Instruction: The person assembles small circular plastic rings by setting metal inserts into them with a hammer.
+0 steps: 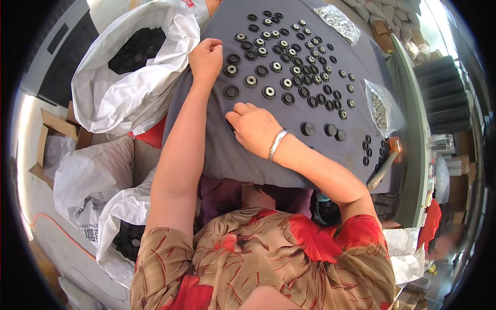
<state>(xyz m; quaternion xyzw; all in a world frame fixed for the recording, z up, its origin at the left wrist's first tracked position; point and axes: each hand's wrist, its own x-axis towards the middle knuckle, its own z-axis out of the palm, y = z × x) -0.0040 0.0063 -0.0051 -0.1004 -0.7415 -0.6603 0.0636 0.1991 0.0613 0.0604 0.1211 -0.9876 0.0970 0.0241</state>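
Observation:
Many black rings (231, 92) lie spread over the grey cloth-covered table (217, 150), and a good part of them have a silver bearing (268, 92) seated in the middle. My left hand (205, 61) rests at the table's left edge with its fingers curled closed; whatever it may hold is hidden. Close to the near left side, my right hand (254, 126) is bent down with its fingers together over a dark round part, of which only a sliver shows beneath them. Three solid black caps (308, 128) lie to the right of that hand.
A white sack (181, 46) of black parts stands open at the left. On the table's right side are a clear bag of small metal pieces (381, 109), another bag (338, 23) farther back, small black rings (366, 150) and a tool with a pale handle (381, 173).

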